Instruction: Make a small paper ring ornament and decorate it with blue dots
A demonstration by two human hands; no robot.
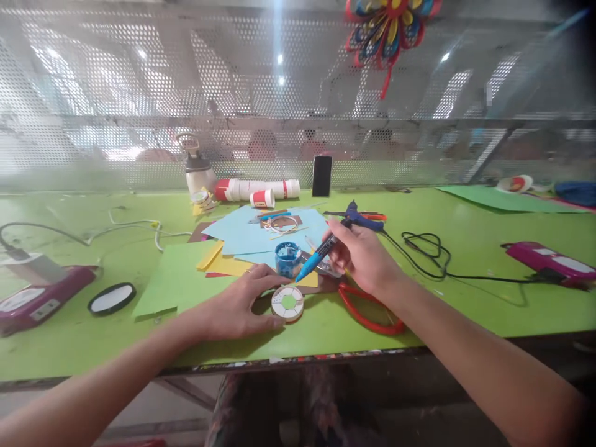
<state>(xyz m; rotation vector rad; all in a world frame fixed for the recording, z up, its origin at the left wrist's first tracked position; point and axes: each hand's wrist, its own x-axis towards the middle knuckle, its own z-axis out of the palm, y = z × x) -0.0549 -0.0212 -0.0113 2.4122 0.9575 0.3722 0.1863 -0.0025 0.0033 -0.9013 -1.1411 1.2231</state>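
My left hand [242, 301] has its thumb and fingers around the edge of a small round white disc [279, 304]. Dark lines split the disc's face into sections around a light green hexagon, and small marks show in one section. In my right hand [365, 257] is a blue marker [317, 254], gripped like a pen, its tip pointing down just above the disc's upper edge. Directly behind the disc stands a blue-stained round container [288, 259]. Red-handled scissors [370, 318] lie under and beside my right wrist, their blades partly hidden.
Blue paper [242, 233], green paper [172, 279] and yellow strips cover the table's middle. A blue glue gun [361, 217] lies behind my right hand, its black cable running to a purple power strip [552, 261]. Paper cups [263, 198], a bottle [200, 177] and a phone [321, 176] stand behind.
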